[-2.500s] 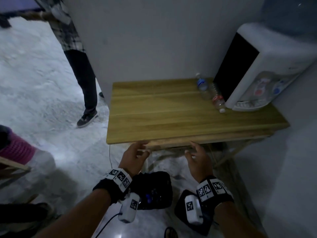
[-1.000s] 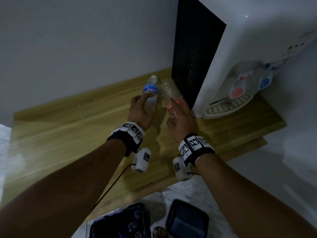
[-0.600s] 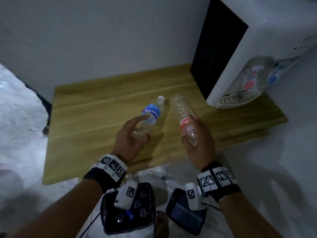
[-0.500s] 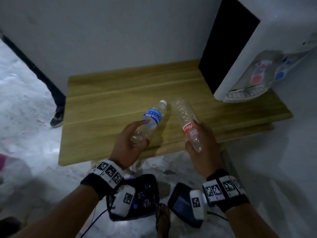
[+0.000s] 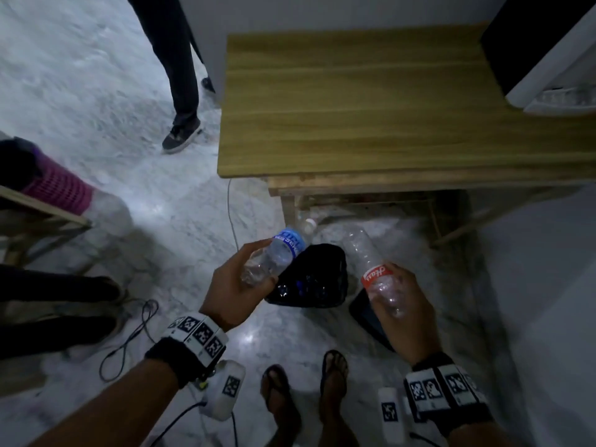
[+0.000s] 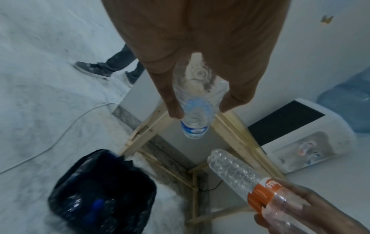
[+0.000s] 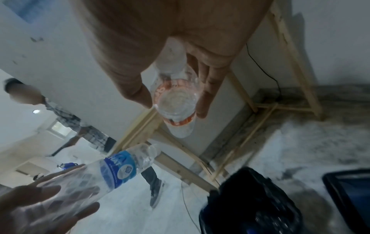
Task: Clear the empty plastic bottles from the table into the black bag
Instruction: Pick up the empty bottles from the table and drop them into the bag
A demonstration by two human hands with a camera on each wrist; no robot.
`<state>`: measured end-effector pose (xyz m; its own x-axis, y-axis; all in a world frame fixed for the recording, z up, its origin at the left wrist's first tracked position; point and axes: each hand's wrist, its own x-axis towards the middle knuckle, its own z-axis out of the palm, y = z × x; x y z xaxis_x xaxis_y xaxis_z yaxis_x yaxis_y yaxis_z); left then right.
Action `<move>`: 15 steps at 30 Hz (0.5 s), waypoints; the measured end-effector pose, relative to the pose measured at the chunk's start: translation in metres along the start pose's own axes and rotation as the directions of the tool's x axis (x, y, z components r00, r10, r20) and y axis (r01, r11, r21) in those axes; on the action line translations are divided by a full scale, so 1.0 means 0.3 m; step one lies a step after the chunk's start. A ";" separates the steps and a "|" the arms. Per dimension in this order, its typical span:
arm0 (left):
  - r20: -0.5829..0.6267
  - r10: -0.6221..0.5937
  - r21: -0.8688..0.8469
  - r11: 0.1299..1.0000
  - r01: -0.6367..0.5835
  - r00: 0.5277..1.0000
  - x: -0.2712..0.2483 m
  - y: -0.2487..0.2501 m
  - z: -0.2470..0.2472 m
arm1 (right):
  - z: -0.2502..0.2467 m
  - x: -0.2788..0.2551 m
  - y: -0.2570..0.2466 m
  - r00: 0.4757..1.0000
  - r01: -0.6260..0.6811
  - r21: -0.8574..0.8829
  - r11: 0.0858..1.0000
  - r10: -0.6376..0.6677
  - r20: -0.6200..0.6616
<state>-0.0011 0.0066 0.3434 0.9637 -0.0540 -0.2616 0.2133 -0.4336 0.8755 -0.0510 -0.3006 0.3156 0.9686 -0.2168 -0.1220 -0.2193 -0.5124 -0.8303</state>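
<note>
My left hand (image 5: 237,283) grips a clear bottle with a blue label (image 5: 280,250) by its base, cap pointing away. My right hand (image 5: 404,304) grips a clear bottle with a red label (image 5: 371,262), its end tilted up and left. Both bottles hang over the floor just above the open black bag (image 5: 314,279), which sits on the floor in front of the wooden table (image 5: 371,117). In the left wrist view the blue-label bottle (image 6: 195,110) sits between thumb and fingers, the black bag (image 6: 104,196) below. The right wrist view shows the red-label bottle (image 7: 176,101) end-on in my fingers.
A white water dispenser (image 5: 548,53) stands on the table's right end. A dark flat case (image 5: 371,317) lies right of the bag. My sandalled feet (image 5: 306,391) are below. Another person's leg and shoe (image 5: 180,130) stand left of the table; cables (image 5: 129,337) trail on the floor.
Both hands picked the bottles off the table beside the dispenser and carried them back and down to just over the black bag. My view has dropped toward the floor.
</note>
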 end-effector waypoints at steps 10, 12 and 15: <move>-0.093 -0.368 0.168 0.910 0.379 0.925 -0.035 -0.385 0.155 | 0.316 0.007 0.333 0.904 -0.293 -0.119 0.948 0.316 0.287; -0.107 -0.410 0.168 0.890 0.423 0.906 0.003 -0.458 0.215 | 0.389 0.047 0.396 0.880 -0.322 -0.155 0.934 0.356 0.313; -0.121 -0.469 0.167 0.859 0.484 0.875 0.081 -0.565 0.310 | 0.500 0.129 0.470 0.876 -0.324 -0.158 0.933 0.359 0.322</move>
<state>-0.0288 -0.0048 0.1507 0.7624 0.2651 -0.5903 0.6226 -0.5490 0.5576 -0.0269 -0.2565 0.1121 0.8076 -0.1067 -0.5800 -0.5373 -0.5386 -0.6490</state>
